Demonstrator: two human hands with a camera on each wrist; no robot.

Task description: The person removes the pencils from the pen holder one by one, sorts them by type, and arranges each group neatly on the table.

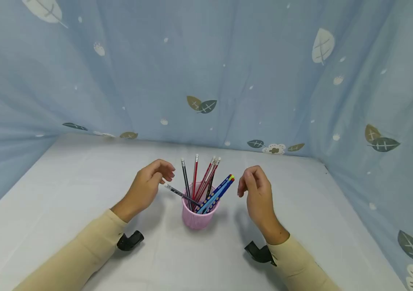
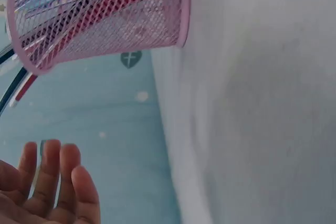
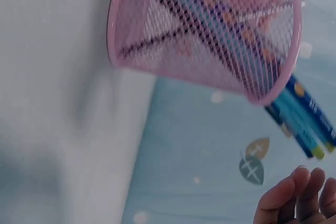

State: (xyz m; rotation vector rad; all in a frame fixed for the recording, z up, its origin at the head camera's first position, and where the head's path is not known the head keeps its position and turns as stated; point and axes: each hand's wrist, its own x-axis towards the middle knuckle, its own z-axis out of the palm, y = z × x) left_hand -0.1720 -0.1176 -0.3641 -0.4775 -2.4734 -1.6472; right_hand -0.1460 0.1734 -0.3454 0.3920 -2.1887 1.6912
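A pink mesh cup (image 1: 196, 216) stands on the white table (image 1: 64, 194), near the middle, holding pencils (image 1: 206, 182) — black, red and blue. The left hand (image 1: 148, 186) hovers just left of it, fingers loosely curled; its fingertips are close to a leaning black pencil (image 1: 181, 194), but contact cannot be made out. The right hand (image 1: 257, 194) hangs just right, fingers drooping, empty. Wrist views show only fingertips — the cup's base is cut off, blurred.

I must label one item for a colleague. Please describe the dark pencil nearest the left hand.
On the white table stands a pink mesh cup of pencils between two hands. The dark pencil leans lowest, its tip toward the left hand, while the others stand steeper.
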